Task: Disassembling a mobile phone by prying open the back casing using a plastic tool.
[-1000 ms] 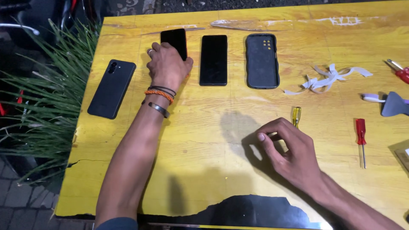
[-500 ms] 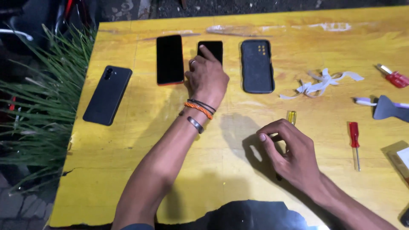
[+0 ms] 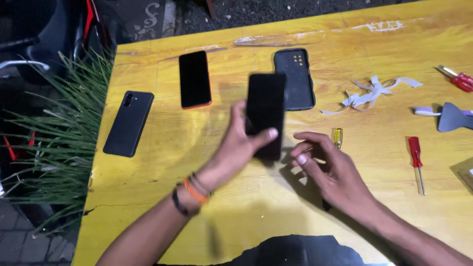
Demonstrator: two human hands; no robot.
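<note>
Head view, left hand: the left hand (image 3: 235, 148) grips a black phone (image 3: 266, 114), thumb across its lower face, fingers behind; the phone is lifted off the yellow table (image 3: 162, 197) and blurred
Head view, phone axis: its long axis runs about 12 to 6 o'clock, barely tilted, upper end away from the person
Head view, right hand: the right hand (image 3: 331, 170) holds nothing, fingers loosely curled and parted, fingertips just beside the phone's lower right corner; I cannot tell if they touch
Head view, key relation: from the right hand the phone lies at about 10 o'clock, very near; the left hand already has it
Head view, around: orange-edged phone (image 3: 195, 79) at 11 o'clock of the left hand, dark phone (image 3: 128, 123) at 9, black case (image 3: 295, 78) at 1; a yellow-handled screwdriver (image 3: 337, 137) just beyond the right hand, a red screwdriver (image 3: 417, 156) at its 3 o'clock
</note>
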